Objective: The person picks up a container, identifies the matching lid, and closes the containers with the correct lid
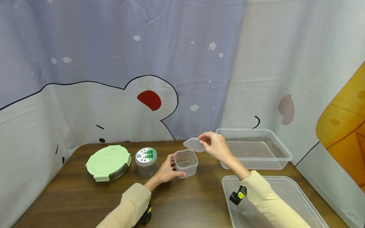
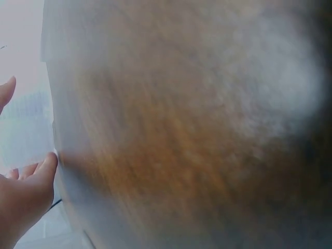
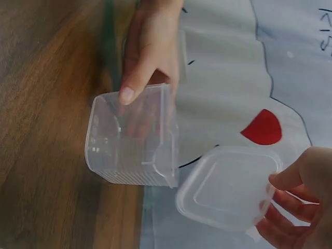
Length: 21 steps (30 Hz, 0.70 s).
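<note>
A small clear plastic container (image 1: 186, 164) stands uncovered near the middle of the table. My left hand (image 1: 165, 171) grips it from the left, thumb on the near side and fingers behind. My right hand (image 1: 215, 145) pinches a small clear lid (image 1: 194, 144) by its right edge. The lid is tilted and apart from the container, above its back right. In the right wrist view, the lid (image 3: 228, 187) hangs beside the rim of the container (image 3: 129, 140), which has nothing visible inside. The left wrist view catches only parts of hands at its left edge.
Left of my left hand stands a clear jar (image 1: 147, 169) with a green-and-white top. Further left is a round container with a pale green lid (image 1: 108, 160). A large clear bin (image 1: 253, 163) stands back right, and a large clear lid (image 1: 285, 190) lies under my right forearm.
</note>
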Each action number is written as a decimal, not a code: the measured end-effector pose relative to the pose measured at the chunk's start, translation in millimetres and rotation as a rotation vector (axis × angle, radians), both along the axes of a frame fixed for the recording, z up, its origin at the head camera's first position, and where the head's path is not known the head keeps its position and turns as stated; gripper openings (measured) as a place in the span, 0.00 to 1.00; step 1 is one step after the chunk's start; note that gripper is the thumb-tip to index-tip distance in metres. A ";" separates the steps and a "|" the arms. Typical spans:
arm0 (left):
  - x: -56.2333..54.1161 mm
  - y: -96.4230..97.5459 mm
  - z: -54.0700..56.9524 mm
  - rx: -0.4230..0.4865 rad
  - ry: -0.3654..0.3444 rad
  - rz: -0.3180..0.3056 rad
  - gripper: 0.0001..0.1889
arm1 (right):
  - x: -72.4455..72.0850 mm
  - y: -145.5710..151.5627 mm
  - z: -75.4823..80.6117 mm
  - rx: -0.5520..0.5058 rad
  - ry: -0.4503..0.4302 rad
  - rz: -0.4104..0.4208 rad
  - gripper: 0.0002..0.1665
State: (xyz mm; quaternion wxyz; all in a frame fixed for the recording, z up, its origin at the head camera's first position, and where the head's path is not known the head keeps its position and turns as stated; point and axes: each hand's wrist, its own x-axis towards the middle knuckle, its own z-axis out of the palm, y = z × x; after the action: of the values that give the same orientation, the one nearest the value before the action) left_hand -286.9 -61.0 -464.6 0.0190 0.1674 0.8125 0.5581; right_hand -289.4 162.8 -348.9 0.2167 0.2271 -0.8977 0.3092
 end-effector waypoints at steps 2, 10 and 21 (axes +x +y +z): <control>0.3 -0.3 0.7 0.002 0.004 -0.009 0.48 | -4.8 -6.9 -3.0 0.030 0.053 -0.023 0.07; 0.1 -2.1 0.9 0.002 -0.007 -0.033 0.48 | -7.6 -28.9 -21.9 0.127 0.239 0.008 0.08; 1.2 -2.5 2.4 0.018 -0.029 -0.053 0.47 | 10.6 -38.4 -44.7 0.266 0.424 0.105 0.10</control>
State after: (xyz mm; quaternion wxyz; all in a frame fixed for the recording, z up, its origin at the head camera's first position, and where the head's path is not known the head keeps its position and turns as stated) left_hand -285.7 -63.5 -462.1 0.0440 0.1808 0.8023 0.5671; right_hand -278.8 124.4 -393.7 0.3519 0.3595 -0.8520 0.1447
